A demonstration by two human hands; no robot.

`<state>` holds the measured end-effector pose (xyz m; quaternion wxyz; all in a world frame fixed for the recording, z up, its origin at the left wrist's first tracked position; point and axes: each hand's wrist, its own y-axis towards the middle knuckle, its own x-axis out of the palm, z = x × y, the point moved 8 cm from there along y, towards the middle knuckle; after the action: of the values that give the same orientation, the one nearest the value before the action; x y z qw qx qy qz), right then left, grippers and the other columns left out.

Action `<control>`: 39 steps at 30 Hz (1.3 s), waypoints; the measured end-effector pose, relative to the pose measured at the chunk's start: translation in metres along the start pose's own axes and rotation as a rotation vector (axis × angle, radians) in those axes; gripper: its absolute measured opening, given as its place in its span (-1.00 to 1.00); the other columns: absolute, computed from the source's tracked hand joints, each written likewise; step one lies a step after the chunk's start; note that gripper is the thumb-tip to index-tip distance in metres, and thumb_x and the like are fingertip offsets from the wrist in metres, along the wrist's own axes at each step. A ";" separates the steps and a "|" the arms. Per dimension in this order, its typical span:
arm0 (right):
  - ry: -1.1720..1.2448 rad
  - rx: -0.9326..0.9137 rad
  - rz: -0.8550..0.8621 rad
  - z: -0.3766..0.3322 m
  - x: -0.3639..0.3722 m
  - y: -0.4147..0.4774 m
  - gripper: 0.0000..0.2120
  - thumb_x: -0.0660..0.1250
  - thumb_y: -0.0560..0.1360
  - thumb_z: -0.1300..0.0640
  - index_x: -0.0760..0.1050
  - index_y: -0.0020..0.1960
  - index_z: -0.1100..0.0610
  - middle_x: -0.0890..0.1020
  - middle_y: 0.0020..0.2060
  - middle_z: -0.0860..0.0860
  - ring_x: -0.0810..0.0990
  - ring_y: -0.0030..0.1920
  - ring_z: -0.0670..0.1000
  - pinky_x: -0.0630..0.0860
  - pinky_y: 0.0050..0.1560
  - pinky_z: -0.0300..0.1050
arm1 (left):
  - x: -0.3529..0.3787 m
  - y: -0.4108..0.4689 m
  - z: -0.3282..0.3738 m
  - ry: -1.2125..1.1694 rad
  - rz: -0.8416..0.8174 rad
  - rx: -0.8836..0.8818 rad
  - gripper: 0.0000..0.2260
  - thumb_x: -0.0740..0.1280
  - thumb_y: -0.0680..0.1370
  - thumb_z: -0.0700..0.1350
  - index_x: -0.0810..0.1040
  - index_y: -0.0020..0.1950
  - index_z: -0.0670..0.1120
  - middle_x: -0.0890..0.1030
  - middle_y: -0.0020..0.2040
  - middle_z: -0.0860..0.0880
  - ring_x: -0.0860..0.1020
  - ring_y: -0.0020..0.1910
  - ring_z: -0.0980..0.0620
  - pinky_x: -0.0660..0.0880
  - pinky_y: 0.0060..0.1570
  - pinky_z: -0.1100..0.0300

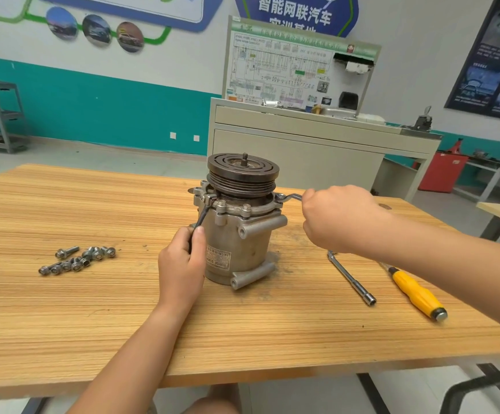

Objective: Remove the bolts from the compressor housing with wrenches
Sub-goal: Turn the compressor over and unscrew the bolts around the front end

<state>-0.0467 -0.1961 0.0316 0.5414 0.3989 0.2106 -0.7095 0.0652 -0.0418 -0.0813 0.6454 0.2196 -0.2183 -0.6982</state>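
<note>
The grey compressor housing (237, 234) stands upright on the wooden table (93, 309), its dark pulley (242, 171) on top. Two bolts (246, 208) stick up from the front of its flange. My left hand (181, 261) grips the handle of a dark wrench (203, 215) whose head sits on the flange's left side. My right hand (341, 218) holds a silver ring wrench (287, 197) fitted at the flange's right side. Several removed bolts (77, 259) lie in a loose pile to the left.
A socket extension bar (351, 277) and a yellow-handled screwdriver (416, 292) lie on the table at the right, under my right forearm. A grey training bench (317, 144) stands behind the table. A red object (440, 171) sits on the floor at the far right.
</note>
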 end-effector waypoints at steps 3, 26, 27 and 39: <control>-0.061 -0.021 0.025 -0.006 -0.001 -0.001 -0.91 0.06 0.57 0.19 0.33 0.00 0.14 0.23 -0.43 0.00 0.21 -0.49 -0.02 0.17 -0.55 -0.19 | 0.000 0.000 0.001 0.004 0.001 0.005 -0.61 0.21 0.61 -0.20 0.22 -0.41 -0.02 0.25 -0.51 0.08 0.28 -0.52 0.17 0.17 -0.50 0.28; 0.341 -0.114 0.513 0.018 0.030 0.093 -0.69 0.07 0.57 0.26 0.42 0.27 0.15 0.59 0.11 0.09 0.53 0.10 0.12 0.46 -0.14 -0.01 | 0.000 0.001 0.001 0.007 -0.010 0.020 -0.64 0.20 0.61 -0.21 0.26 -0.38 -0.03 0.28 -0.49 0.08 0.29 -0.49 0.16 0.17 -0.47 0.25; 0.406 -0.044 0.537 0.030 0.031 0.088 -0.72 0.07 0.59 0.22 0.41 0.26 0.17 0.61 0.04 0.13 0.55 0.03 0.16 0.46 -0.18 0.00 | 0.001 0.001 0.001 0.004 -0.012 0.015 -0.64 0.20 0.61 -0.21 0.27 -0.38 -0.03 0.28 -0.49 0.08 0.29 -0.49 0.16 0.17 -0.47 0.24; 0.375 0.070 0.355 0.036 0.016 -0.013 -0.76 0.06 0.60 0.15 0.30 0.26 0.05 0.53 -0.31 0.02 0.48 -0.34 0.08 0.36 -0.43 -0.10 | 0.001 0.000 -0.001 -0.016 -0.019 -0.018 -0.64 0.20 0.61 -0.17 0.27 -0.39 -0.04 0.29 -0.49 0.05 0.28 -0.50 0.15 0.18 -0.48 0.27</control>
<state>-0.0723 -0.2282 0.0386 0.5946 0.5728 0.2092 -0.5240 0.0658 -0.0427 -0.0819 0.6390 0.2104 -0.2152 -0.7079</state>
